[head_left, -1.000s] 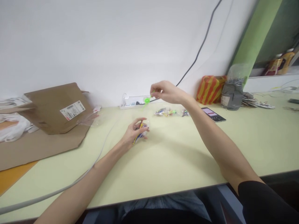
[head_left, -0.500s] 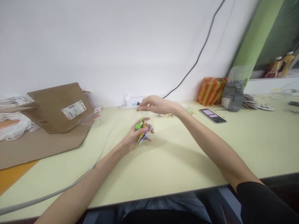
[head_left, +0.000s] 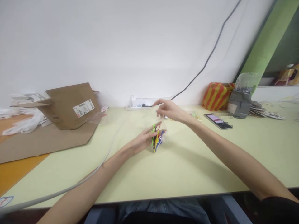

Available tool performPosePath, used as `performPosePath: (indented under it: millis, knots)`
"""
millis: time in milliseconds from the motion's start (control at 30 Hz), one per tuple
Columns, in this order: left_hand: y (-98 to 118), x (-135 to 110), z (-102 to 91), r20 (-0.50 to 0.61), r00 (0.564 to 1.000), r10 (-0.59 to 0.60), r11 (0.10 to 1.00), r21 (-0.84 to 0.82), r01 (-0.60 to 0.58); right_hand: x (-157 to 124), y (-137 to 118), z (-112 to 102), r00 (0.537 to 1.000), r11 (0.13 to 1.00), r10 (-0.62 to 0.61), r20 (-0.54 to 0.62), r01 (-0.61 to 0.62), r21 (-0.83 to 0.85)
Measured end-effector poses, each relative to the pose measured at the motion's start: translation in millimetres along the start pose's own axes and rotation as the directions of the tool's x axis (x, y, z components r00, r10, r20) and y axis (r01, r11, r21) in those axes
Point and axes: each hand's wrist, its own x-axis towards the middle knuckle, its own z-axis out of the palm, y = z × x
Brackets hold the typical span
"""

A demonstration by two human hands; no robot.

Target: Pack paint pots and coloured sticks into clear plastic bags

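Note:
My left hand [head_left: 142, 140] is wrapped round the side of a clear plastic bag [head_left: 164, 126] just above the table. Inside it are several small coloured plastic pieces [head_left: 157, 139], with green, yellow, blue, red and black showing; their exact kind is too small to tell. Over the bag's upper end hovers my right hand [head_left: 169, 109], its fingers bent down and drawn together. Clear film seems to reach up towards these fingertips, but whether they grip it is hard to see.
Behind the hands a white power strip [head_left: 139, 107] lies along the wall. An opened cardboard box [head_left: 67, 109] stands on the left, and a grey cable [head_left: 86, 175] crosses my left forearm. To the right are a phone [head_left: 218, 121], a striped bag [head_left: 216, 96] and a grey bag [head_left: 239, 102].
The view has turned slightly left. My left hand and the bag now appear further right, the coloured pieces more upright. My right hand's fingers have curled down closer to the bag's upper end.

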Motion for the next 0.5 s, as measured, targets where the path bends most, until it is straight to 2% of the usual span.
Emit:
performPosePath:
  millis: [67, 100, 167, 233, 367, 500]
  knots:
    - [-4, 3, 0.1, -0.065, 0.998, -0.012, 1.000, -0.002, 0.011, -19, 12, 6, 0.990, 0.994, 0.072, -0.123, -0.062, 0.086]
    - [-6, 4, 0.6, -0.093, 0.996, -0.013, 1.000, -0.011, 0.012, -30, 20, 9, 0.987, 0.986, 0.124, -0.107, -0.110, 0.129]
    - [-8, 6, 2.6, -0.132, 0.991, -0.011, 1.000, -0.023, 0.008, -52, 36, 15, 0.974, 0.953, 0.227, -0.016, -0.219, 0.208]
    - [-7, 7, 5.5, -0.153, 0.988, 0.013, 1.000, -0.010, -0.015, -72, 51, 23, 0.954, 0.916, 0.272, 0.123, -0.296, 0.270]
    - [-3, 9, 8.0, -0.202, 0.974, 0.104, 0.994, 0.061, -0.093, -91, 63, 39, 0.934, 0.859, 0.230, 0.273, -0.327, 0.394]
    - [1, 9, 1.0, -0.301, 0.949, 0.095, 0.995, 0.025, -0.092, -93, 55, 46, 0.907, 0.843, 0.149, 0.393, -0.325, 0.430]
